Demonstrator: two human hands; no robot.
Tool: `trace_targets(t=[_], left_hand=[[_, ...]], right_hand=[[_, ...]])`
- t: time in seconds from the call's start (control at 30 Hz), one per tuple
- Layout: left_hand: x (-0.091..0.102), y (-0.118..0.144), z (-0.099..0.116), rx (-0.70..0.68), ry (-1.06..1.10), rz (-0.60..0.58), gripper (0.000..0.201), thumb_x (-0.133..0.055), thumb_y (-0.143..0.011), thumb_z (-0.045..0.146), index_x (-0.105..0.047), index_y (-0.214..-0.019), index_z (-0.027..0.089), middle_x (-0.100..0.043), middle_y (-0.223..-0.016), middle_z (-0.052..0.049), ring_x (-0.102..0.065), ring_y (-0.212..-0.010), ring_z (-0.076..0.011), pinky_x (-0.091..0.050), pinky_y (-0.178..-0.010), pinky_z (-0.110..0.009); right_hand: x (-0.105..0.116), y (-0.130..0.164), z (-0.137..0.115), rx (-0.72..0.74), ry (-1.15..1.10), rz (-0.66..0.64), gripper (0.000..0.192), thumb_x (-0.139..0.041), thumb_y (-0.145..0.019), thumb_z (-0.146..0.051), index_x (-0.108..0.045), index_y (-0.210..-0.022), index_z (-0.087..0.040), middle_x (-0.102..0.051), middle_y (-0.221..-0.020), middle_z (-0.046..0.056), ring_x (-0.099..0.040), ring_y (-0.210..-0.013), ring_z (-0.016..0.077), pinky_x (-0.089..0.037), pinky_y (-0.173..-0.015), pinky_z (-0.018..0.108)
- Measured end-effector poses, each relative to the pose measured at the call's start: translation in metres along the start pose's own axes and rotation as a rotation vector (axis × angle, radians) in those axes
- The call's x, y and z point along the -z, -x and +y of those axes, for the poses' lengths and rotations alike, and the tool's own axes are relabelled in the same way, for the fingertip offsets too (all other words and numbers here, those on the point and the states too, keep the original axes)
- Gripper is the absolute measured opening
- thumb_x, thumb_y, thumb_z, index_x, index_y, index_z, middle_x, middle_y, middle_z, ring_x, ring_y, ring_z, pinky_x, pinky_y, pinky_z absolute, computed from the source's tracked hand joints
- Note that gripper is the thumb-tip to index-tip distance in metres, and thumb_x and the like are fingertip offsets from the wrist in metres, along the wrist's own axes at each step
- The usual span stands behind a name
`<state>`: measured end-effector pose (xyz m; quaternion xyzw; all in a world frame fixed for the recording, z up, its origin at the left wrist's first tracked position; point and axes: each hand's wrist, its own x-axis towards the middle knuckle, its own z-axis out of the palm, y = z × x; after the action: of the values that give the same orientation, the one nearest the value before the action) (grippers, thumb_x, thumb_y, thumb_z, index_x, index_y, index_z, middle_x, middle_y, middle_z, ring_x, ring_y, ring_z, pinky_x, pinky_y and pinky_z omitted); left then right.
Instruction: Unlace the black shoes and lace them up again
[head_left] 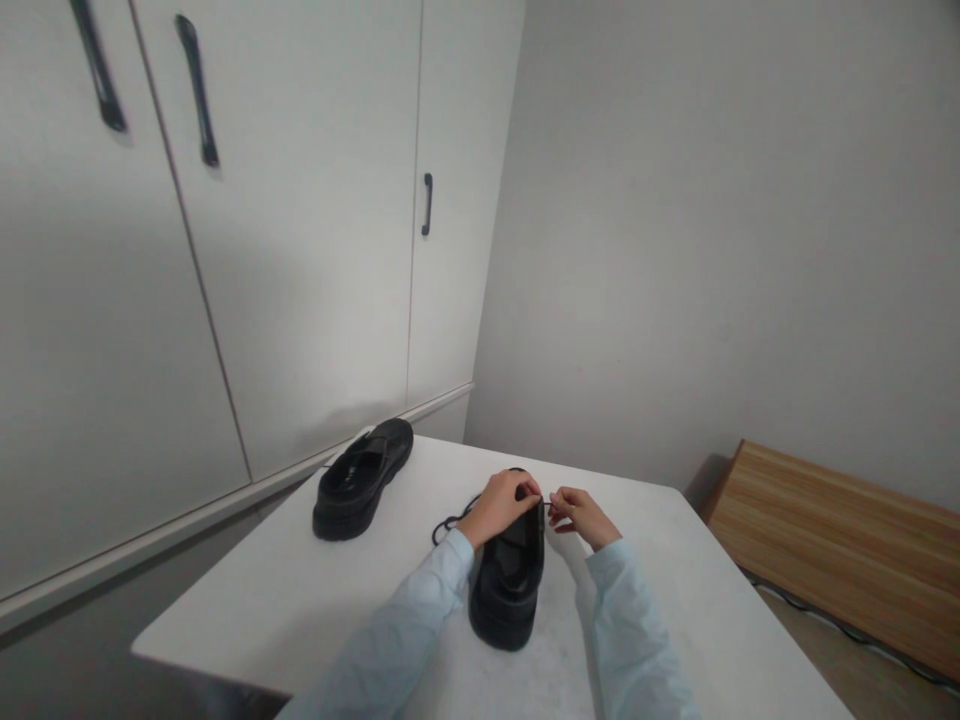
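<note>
A black shoe (510, 590) stands on the white table (645, 600), its heel toward me and its opening facing up. My left hand (499, 508) reaches across the front of this shoe, its fingertips closed at the right edge of the lacing flap; the toe is mostly hidden beneath it. Just right of the shoe, my right hand (581, 515) pinches a thin black shoelace (547, 504) that runs taut to the shoe's side. Another stretch of black lace (444, 527) loops out on the left, beside my left wrist.
A second black shoe (360, 482) sits at the table's far left, near the white cupboard doors (315, 250) with dark handles. A grey wall (712, 220) rises behind the table. To the right is a wood-grain board (840, 530), with a dark cable (847, 630) below it.
</note>
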<state>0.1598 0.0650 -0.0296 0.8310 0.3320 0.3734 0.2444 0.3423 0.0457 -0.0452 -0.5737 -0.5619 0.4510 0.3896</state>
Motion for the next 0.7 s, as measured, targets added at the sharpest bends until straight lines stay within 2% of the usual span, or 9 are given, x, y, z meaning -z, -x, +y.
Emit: trace_targets(t=[0.13,0.23,0.4,0.47,0.6,0.7], left_hand=[[0.018,0.002,-0.011,0.009,0.113,0.064,0.018,-0.053,-0.081,0.027,-0.066,-0.088,0.017,-0.069,-0.090,-0.003,-0.061,-0.085,-0.0147,-0.044,-0.081,-0.024],[0.038,0.005,-0.023,0.106,0.062,0.078,0.023,-0.051,-0.082,0.031,-0.066,-0.088,0.016,-0.069,-0.088,-0.004,-0.062,-0.083,-0.0155,-0.045,-0.078,-0.024],[0.061,0.019,-0.042,0.414,-0.377,-0.091,0.014,-0.062,-0.072,0.027,-0.068,-0.083,0.019,-0.069,-0.086,-0.005,-0.062,-0.082,-0.0183,-0.044,-0.073,-0.027],[0.066,0.025,-0.045,0.497,-0.470,-0.145,0.012,-0.065,-0.068,0.024,-0.068,-0.078,0.020,-0.069,-0.087,-0.007,-0.063,-0.084,-0.0211,-0.044,-0.072,-0.029],[0.072,0.031,-0.045,0.501,-0.469,-0.195,0.010,-0.063,-0.068,0.022,-0.070,-0.076,0.021,-0.069,-0.085,-0.007,-0.063,-0.081,-0.0208,-0.044,-0.069,-0.028],[0.077,0.029,-0.043,0.484,-0.448,-0.234,0.014,-0.067,-0.065,0.032,-0.070,-0.075,0.022,-0.070,-0.082,-0.005,-0.063,-0.078,-0.0197,-0.044,-0.065,-0.025]], right_hand=[[0.005,0.003,-0.005,0.016,-0.052,0.050,0.046,-0.066,-0.058,-0.060,-0.051,-0.059,-0.017,-0.060,-0.063,0.000,-0.059,-0.055,0.0130,-0.047,-0.052,0.028],[0.007,0.007,-0.010,0.043,-0.136,0.109,0.046,-0.067,-0.057,-0.061,-0.053,-0.061,-0.017,-0.063,-0.066,0.002,-0.060,-0.058,0.0145,-0.049,-0.053,0.028],[0.008,0.010,-0.018,0.151,-0.233,0.208,0.046,-0.068,-0.060,-0.060,-0.059,-0.065,-0.016,-0.064,-0.067,0.004,-0.062,-0.064,0.0168,-0.051,-0.056,0.029],[0.008,0.011,-0.020,0.172,-0.255,0.243,0.047,-0.068,-0.059,-0.061,-0.060,-0.065,-0.015,-0.064,-0.067,0.005,-0.062,-0.063,0.0173,-0.051,-0.054,0.029],[0.010,0.012,-0.022,0.218,-0.358,0.337,0.045,-0.070,-0.059,-0.059,-0.061,-0.067,-0.016,-0.066,-0.071,0.006,-0.062,-0.061,0.0166,-0.052,-0.054,0.030],[0.012,0.014,-0.022,0.255,-0.444,0.407,0.040,-0.071,-0.061,-0.055,-0.060,-0.067,-0.017,-0.065,-0.072,0.004,-0.061,-0.060,0.0152,-0.053,-0.054,0.028]])
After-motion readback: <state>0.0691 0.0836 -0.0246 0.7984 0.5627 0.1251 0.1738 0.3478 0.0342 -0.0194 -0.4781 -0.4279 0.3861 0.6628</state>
